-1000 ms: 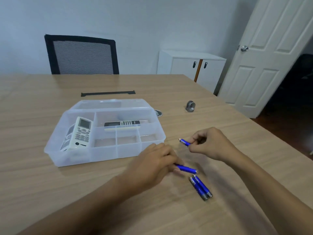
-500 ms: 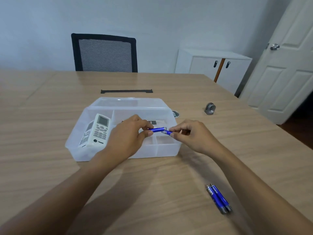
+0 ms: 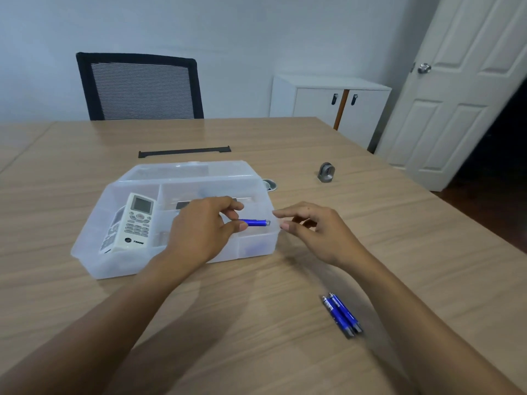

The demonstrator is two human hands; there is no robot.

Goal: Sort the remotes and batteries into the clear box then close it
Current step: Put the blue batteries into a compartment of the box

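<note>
The clear box (image 3: 94, 256) stands open on the wooden table, its lid (image 3: 188, 171) folded back behind it. A white remote (image 3: 137, 223) leans in its left compartment, and a dark remote (image 3: 182, 205) lies further back, partly hidden by my left hand. My left hand (image 3: 202, 229) pinches a blue battery (image 3: 255, 222) over the box's right compartments. A faint blue shape shows through the front right compartment wall (image 3: 253, 248). My right hand (image 3: 316, 229) hovers just right of the box, fingers apart and holding nothing. Two blue batteries (image 3: 342, 315) lie side by side on the table near my right forearm.
A small grey metal piece (image 3: 326, 173) and a round cable grommet (image 3: 269, 184) sit right of the box. A black strip (image 3: 184, 151) lies behind the lid. A black mesh chair (image 3: 139, 86), a white cabinet (image 3: 328, 101) and a door (image 3: 467, 89) stand beyond the table.
Both hands carried a battery from the table to the box. My right hand has let its battery go and drawn back to the right; my left still holds one.
</note>
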